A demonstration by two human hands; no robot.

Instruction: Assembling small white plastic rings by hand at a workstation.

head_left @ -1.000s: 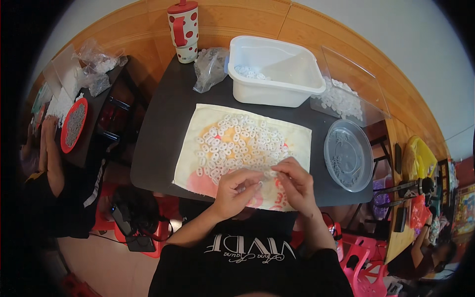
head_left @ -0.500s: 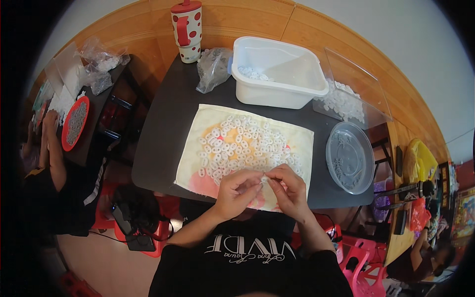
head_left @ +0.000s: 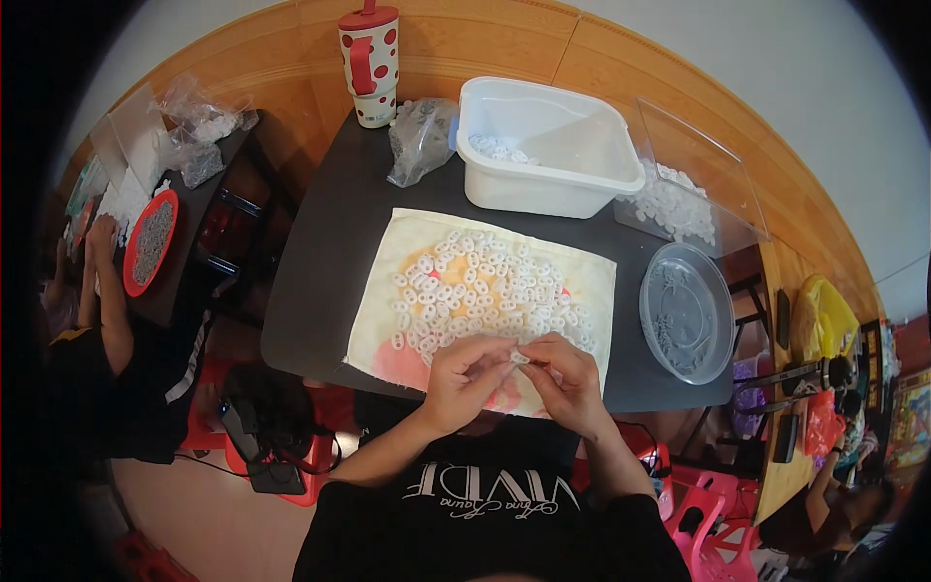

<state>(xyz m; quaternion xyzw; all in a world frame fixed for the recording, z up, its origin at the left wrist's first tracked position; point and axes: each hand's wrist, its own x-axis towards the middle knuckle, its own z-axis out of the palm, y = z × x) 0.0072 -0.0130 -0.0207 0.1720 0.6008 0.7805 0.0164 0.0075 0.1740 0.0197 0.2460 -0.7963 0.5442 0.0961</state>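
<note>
My left hand (head_left: 464, 383) and my right hand (head_left: 567, 383) meet over the near edge of a cream towel (head_left: 383, 281). Between their fingertips they pinch one small white plastic piece (head_left: 520, 358), partly covered by the fingers. Beyond my hands, many white oval two-holed plastic pieces (head_left: 475, 286) lie spread across the towel, which has yellow and pink patches. To the right of the towel, a round clear plastic tub (head_left: 687, 310) holds small greyish bits, too small to make out.
At the table's back stand a white plastic basin (head_left: 553, 189) with some white pieces, a clear bag (head_left: 422, 141) and a spotted tumbler (head_left: 370, 68). A clear box (head_left: 674, 204) of white pieces sits back right. On the left, another person's hands (head_left: 100, 238) work near a red tray (head_left: 152, 242).
My hands stay together at nearly the same spot. The fingertips have shifted slightly around the small white piece, and the whole view has dipped a little.
</note>
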